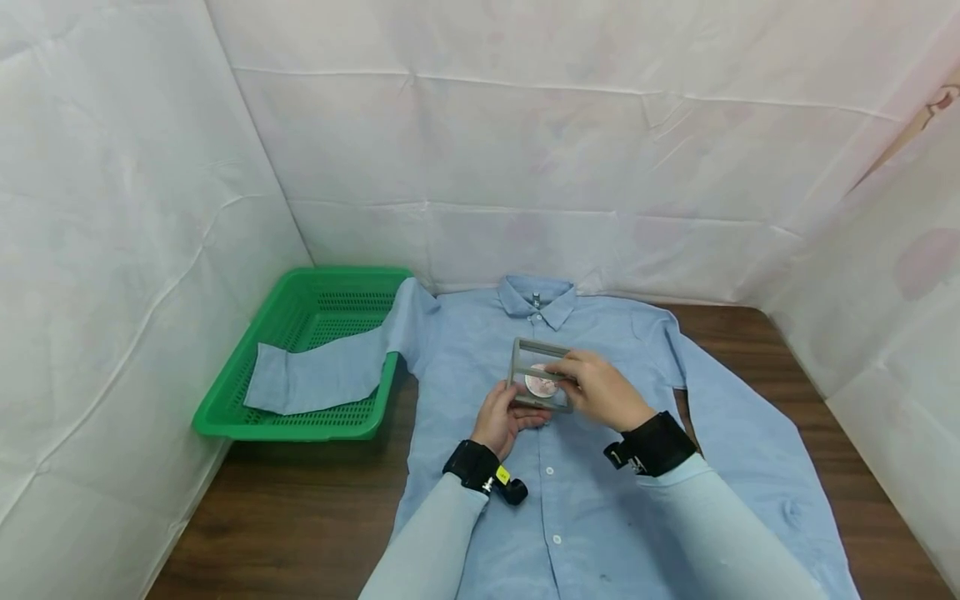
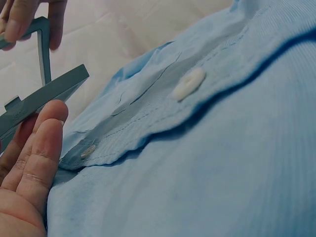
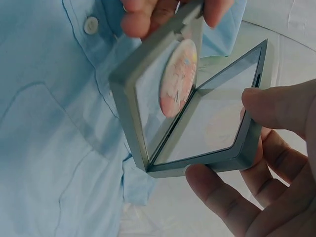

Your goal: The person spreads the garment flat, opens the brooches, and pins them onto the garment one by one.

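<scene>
A grey hinged display case [image 1: 530,357] with clear film panels is held part-way open, above the chest of the light blue shirt. Inside one half sits a round pinkish printed disc [image 3: 178,79], behind or against the film. My left hand [image 1: 501,421] grips the half with the disc from the near left, thumb on one side and fingers beneath. My right hand [image 1: 600,390] pinches the other half, its thumb on the frame's edge and fingers along the outside. In the left wrist view, the two halves stand at an angle, with left fingers [image 2: 47,140] under the lower one.
The buttoned light blue shirt [image 1: 480,358] lies spread on a dark wooden table [image 1: 315,508], collar away from me. Its left-hand sleeve reaches into a green plastic basket [image 1: 300,434]. White cloth walls [image 1: 525,150] stand behind and at both sides.
</scene>
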`<action>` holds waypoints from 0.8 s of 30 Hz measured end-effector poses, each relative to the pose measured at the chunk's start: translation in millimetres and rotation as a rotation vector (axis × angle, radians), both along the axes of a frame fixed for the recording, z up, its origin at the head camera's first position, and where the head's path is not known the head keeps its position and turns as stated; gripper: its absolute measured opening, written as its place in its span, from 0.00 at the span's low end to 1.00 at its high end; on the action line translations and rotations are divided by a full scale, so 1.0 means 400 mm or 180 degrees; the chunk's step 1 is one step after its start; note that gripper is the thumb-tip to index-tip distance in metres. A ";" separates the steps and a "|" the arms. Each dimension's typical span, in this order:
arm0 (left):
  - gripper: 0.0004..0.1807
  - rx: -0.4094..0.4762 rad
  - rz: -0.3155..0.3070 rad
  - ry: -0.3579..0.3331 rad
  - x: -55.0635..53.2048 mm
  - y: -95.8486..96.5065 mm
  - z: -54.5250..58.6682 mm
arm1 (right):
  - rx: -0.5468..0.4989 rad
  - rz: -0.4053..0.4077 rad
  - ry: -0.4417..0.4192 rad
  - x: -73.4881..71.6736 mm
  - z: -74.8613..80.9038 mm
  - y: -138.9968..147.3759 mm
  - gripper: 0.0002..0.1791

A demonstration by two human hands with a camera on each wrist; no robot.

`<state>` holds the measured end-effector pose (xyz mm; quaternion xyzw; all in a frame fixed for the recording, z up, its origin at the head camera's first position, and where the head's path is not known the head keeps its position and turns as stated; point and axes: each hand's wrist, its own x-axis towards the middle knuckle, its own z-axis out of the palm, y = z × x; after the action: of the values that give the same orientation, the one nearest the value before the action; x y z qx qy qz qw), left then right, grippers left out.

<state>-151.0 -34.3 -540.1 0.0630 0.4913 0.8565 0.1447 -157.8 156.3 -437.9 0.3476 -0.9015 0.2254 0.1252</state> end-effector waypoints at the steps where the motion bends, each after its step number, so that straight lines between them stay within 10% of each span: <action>1: 0.20 -0.0003 0.0015 -0.0008 0.001 0.000 0.001 | 0.0005 0.0015 -0.0012 -0.003 0.004 0.002 0.16; 14: 0.20 -0.0024 -0.0088 0.0143 0.017 -0.009 0.034 | 0.0100 0.0177 0.0123 -0.065 0.053 0.032 0.16; 24: 0.21 0.0023 -0.0109 0.0084 0.006 -0.004 0.003 | 0.0307 0.0225 0.0218 -0.135 0.087 0.054 0.18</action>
<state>-148.8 -35.9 -538.7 0.0832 0.4890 0.8548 0.1526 -211.6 178.1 -403.2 0.3924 -0.8936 0.1740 0.1311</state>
